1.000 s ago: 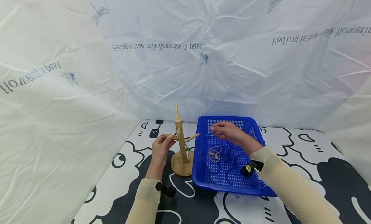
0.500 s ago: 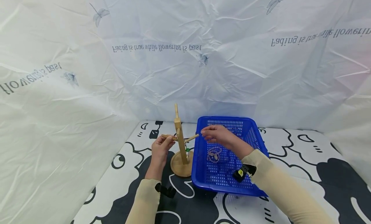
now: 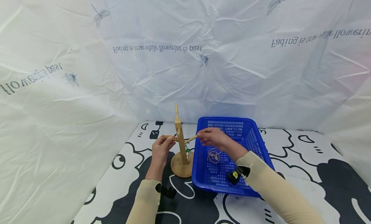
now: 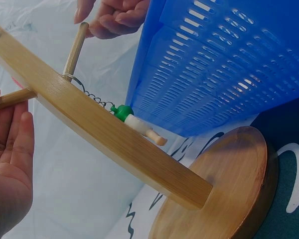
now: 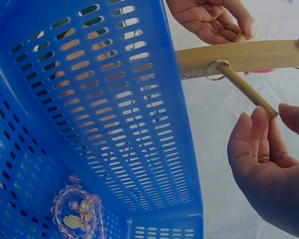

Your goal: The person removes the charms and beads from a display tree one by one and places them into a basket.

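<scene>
A wooden stand (image 3: pixel 181 143) with several pegs and a round base stands upright left of the blue basket. My left hand (image 3: pixel 161 148) pinches its left peg between thumb and fingers. At the tip of the right peg (image 5: pixel 246 89), my right hand (image 3: pixel 213 137) has thumb and fingertips on either side of the wood. The ring of a keychain (image 4: pixel 123 113) hangs on that right peg, close to the post. Its chain carries a small green and white figure. Something pink (image 5: pixel 259 71) shows partly behind the post.
The blue basket (image 3: pixel 200 182) stands right beside the stand, under my right forearm. A beaded bracelet (image 5: pixel 70 194) with a pale charm lies in it. White printed sheeting (image 3: pixel 185 79) rises behind the patterned table cover (image 3: pixel 127 179).
My right hand has moved left from over the basket to the tip of the right peg. The left hand keeps its hold on the left peg.
</scene>
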Demonstrator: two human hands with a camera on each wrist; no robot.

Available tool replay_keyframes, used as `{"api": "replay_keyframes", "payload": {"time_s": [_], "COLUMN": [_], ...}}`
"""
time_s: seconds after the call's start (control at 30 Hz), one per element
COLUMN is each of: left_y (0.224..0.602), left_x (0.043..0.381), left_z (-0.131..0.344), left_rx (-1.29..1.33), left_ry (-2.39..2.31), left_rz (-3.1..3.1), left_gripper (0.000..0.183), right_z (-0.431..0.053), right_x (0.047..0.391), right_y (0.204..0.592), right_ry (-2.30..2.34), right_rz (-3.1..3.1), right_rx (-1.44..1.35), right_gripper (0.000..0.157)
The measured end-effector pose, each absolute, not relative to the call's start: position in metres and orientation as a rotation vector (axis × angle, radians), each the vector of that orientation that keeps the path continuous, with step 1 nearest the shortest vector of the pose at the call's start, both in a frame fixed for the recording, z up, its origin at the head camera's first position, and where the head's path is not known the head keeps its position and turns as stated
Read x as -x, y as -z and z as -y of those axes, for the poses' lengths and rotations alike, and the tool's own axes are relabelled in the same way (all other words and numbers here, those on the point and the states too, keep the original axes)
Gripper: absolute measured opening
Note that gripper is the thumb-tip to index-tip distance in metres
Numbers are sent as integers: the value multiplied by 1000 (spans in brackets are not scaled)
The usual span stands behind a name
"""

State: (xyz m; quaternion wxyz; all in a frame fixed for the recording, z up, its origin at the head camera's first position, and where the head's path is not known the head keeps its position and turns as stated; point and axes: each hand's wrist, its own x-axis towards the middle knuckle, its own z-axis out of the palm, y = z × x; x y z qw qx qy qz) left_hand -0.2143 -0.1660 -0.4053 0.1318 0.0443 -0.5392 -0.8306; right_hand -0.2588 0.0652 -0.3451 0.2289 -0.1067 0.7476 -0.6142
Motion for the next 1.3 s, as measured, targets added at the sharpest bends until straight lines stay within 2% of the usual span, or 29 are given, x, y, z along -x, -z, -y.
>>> {"api": "replay_keyframes", "payload": {"time_s": [0.37, 0.67, 1.13, 1.3], "left_y": [406, 407, 407, 406], "left_x": [216, 222, 237, 238], "left_z": [166, 168, 164, 163], "left_rx": [-125, -144, -131, -129], "left_ry": [2410, 2434, 2476, 2470], "left_rz": [1570, 1586, 1568, 1585], "left_gripper": [19, 15, 23, 20], "right_z": [-62, -68, -75, -75], "right_x": [258, 258, 252, 251], "right_y": [346, 348, 349, 349], "right_ry": [1731, 1730, 1649, 1635], "right_rz": [-2036, -1962, -1904, -1902], "right_rx": [240, 312, 503, 569], "right_gripper": [28, 10, 9, 16]}}
